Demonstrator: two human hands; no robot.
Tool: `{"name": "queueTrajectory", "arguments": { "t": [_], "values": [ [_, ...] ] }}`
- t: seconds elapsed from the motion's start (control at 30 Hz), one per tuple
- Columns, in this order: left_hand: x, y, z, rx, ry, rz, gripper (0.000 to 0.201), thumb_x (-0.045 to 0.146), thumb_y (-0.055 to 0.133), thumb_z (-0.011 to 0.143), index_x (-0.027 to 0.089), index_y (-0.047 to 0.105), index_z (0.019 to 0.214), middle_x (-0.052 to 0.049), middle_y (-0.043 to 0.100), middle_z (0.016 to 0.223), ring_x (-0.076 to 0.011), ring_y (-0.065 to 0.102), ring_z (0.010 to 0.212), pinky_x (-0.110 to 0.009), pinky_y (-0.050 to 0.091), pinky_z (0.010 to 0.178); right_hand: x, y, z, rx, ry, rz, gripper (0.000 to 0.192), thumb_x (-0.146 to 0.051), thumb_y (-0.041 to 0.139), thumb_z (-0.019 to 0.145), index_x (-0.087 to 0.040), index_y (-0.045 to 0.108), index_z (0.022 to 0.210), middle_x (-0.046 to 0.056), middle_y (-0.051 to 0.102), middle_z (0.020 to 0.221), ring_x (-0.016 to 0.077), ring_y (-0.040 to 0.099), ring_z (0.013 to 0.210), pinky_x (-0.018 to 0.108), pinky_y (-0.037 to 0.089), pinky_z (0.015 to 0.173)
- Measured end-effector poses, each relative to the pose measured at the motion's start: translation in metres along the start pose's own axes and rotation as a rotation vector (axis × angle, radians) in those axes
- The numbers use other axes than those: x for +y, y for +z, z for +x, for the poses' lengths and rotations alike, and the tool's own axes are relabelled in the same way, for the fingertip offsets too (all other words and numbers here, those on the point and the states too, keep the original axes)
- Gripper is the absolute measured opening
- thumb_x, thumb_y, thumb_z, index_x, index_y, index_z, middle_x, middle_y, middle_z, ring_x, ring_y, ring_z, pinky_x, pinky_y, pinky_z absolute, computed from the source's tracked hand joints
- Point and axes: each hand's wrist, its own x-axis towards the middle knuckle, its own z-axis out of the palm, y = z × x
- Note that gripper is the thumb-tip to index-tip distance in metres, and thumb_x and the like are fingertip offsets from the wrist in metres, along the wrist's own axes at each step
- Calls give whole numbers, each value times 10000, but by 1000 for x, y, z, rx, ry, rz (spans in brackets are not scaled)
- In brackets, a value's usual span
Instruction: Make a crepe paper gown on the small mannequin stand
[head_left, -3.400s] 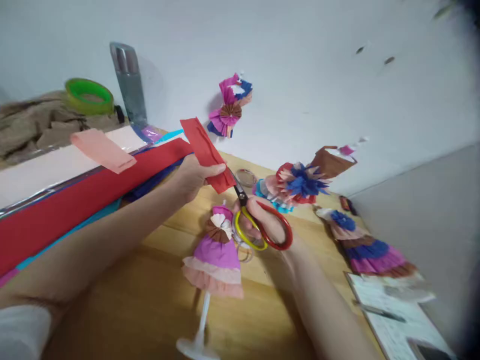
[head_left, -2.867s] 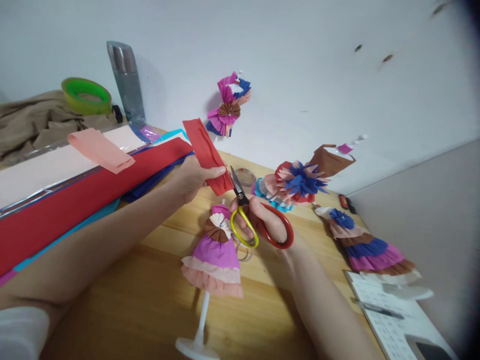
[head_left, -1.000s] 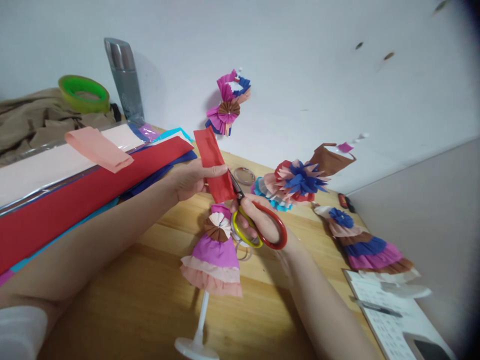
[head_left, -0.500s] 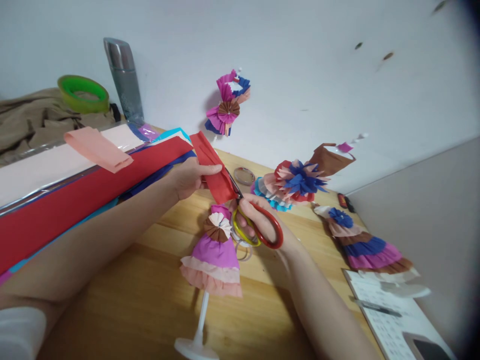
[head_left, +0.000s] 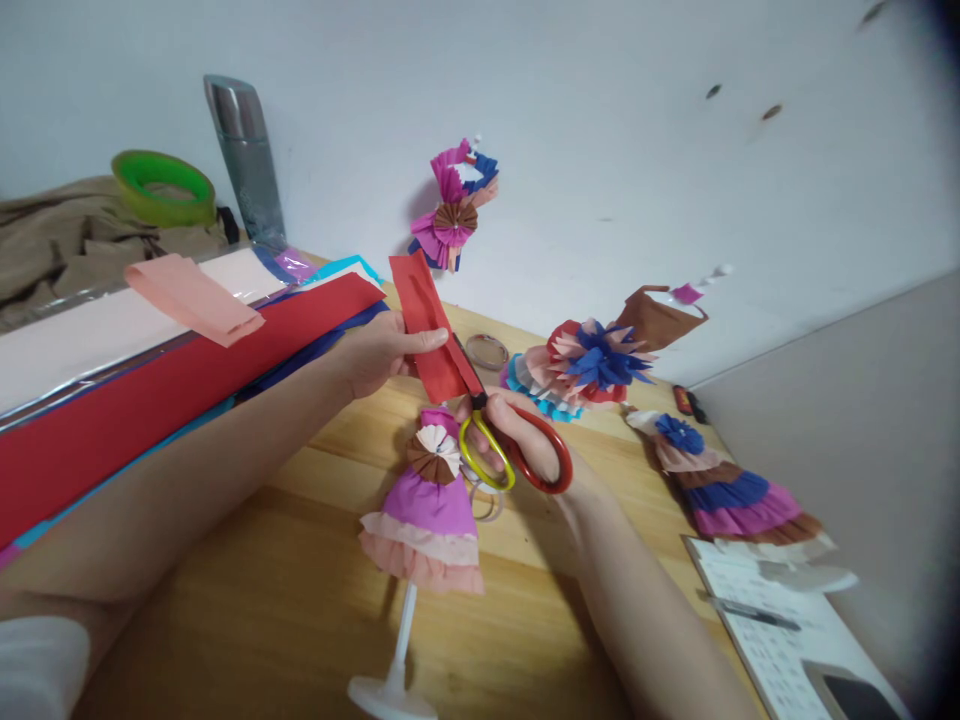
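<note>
One pale wall (head_left: 562,100) rises behind a wooden table (head_left: 262,600). Across the table's left side stretches a long red sheet (head_left: 150,400), with blue layers showing at its edges; beyond it a heap of brown cloth (head_left: 60,240) carries a green tape roll (head_left: 196,205). Among the paper dresses, a tiered dress (head_left: 735,500) with a blue flower slants at the far right, and a purple dress (head_left: 430,500) hangs on a white stand just below the hands. A written page (head_left: 757,640) lies at lower right; a grey bottle (head_left: 251,170) stands near the wall at left.

The left hand (head_left: 382,355) pinches a short red strip, its thumb pressed flat on top. The right hand (head_left: 525,430) grips scissors (head_left: 480,400) through their red and yellow loops. Smaller still, that red strip (head_left: 420,298) is held above the table, left of centre; the blades run along its right edge, partly covered by a narrow red sliver.
</note>
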Motion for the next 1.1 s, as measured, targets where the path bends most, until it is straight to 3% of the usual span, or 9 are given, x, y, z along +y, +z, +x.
{"name": "queueTrajectory", "arguments": {
  "t": [0.27,0.63,1.1],
  "values": [
    [-2,4,-1,118,43,-33,359,298,863,573,109,692,826,-72,723,815,-196,679,749,-361,558,727,2,-2,0,-20,-11,-31,455,-622,564,844,-169,602,809,-57,458,453,80,370,359,222,308,384],
    [-5,5,1,134,53,-68,331,297,856,582,112,693,804,-48,711,761,-171,657,716,-326,532,713,4,-2,1,-36,-33,-15,452,-606,572,849,-158,605,796,-57,455,450,72,366,358,210,311,377],
    [-8,7,-1,130,45,-17,384,318,864,579,105,669,832,-78,717,819,-218,666,792,-382,530,753,4,-3,1,-14,-23,19,453,-605,588,838,-153,616,833,-45,501,508,69,388,356,210,328,370]
  ]
}}
